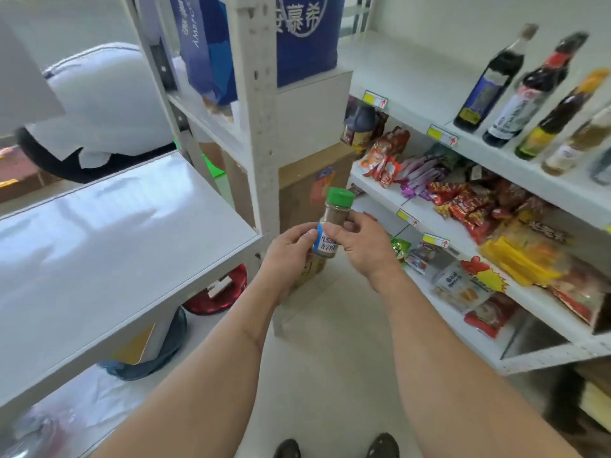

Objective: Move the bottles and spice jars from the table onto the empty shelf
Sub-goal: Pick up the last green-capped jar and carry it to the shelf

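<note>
Fingers (312, 233) of both hands are clamped on one small clear spice jar with a green screw cap and a blue-and-white label (330, 224). My left hand (291, 247) wraps the lower part from the left, thumb across the label; my right hand (357, 241) pinches it from the right, thumb on the front. The jar stands almost upright between them, its cap clear above my fingertips. It holds a brown ground spice, filled up to near the neck, and the cap looks shut.

I judge this to be the carrying step: the jar is off the surface and in the air, not yet on the shelf. The white glossy surface (109, 246) lies to the left of my fingers and shows nothing on the part I can see. Up and to the right of my fingers is the white shelf board (515, 157) with a row of tall bottles: a dark glass bottle with a blue label (489, 90), a dark bottle with a red neck and white label (522, 107), an amber bottle with a yellow-green label (558, 123) and a paler bottle (577, 147), partly cut by the frame. All look filled and capped.

Next, I think, one hand should let go while the other lifts the jar up and right, setting it upright on bare board left of the bottles. The packets of snacks (463, 200) on the shelf below are not part of this.
</note>
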